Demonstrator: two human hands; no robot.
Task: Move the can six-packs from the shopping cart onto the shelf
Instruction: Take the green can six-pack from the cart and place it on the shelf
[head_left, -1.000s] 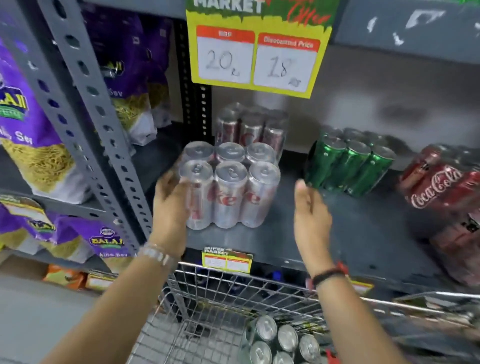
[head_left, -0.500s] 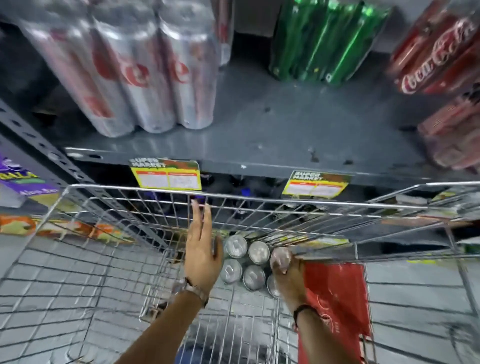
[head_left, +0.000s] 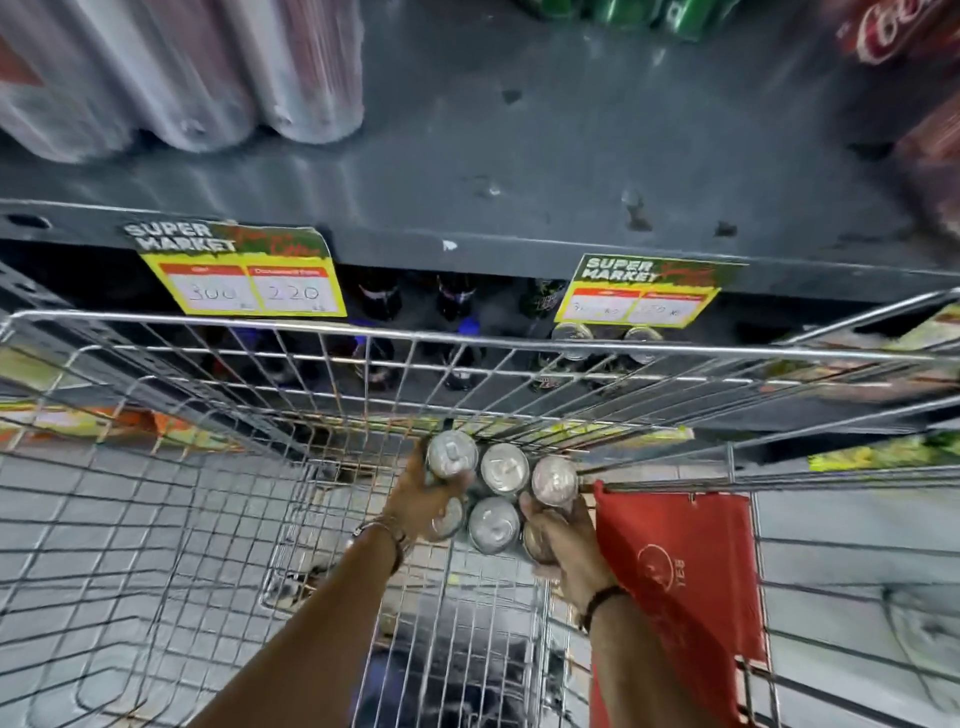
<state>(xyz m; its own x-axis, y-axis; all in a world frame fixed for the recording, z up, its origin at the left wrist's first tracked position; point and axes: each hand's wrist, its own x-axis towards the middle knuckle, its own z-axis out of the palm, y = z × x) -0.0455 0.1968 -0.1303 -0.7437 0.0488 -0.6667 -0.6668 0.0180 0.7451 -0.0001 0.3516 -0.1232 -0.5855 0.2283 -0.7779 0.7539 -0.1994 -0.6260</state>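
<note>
One pack in hand: the six-pack (head_left: 493, 493) sits low in the shopping cart (head_left: 363, 332), toward its far right corner, tops up, with both hands on it.
Left grip: the left hand (head_left: 421, 504) is wrapped on the pack's left side, fingers pressed against the cans and partly under the rim of the near-left one.
Right grip: the right hand (head_left: 558, 540) clamps the right side, thumb up against the far-right can; this looks like a two-handed hold ready for a lift, though whether the pack has left the cart floor I cannot tell.
Beside it: a red bag (head_left: 675, 582) hangs over the cart's right wall, touching the right wrist area.
Left in the cart: bare wire everywhere else in view, so this may well be the last pack, though the near end of the basket is out of frame.
Price tags: two yellow labels (head_left: 249, 275) hang on the shelf edge just beyond the cart.
Shelf: the shelf (head_left: 519, 171) shows a wide bare patch in the middle, right where this pack could land.
Already stocked: silver cans (head_left: 182, 78) stand far left, green cans (head_left: 623, 10) far centre, red cans (head_left: 904, 31) far right.
Progress call: well along, one lift and placement to go by my reckoning.
</note>
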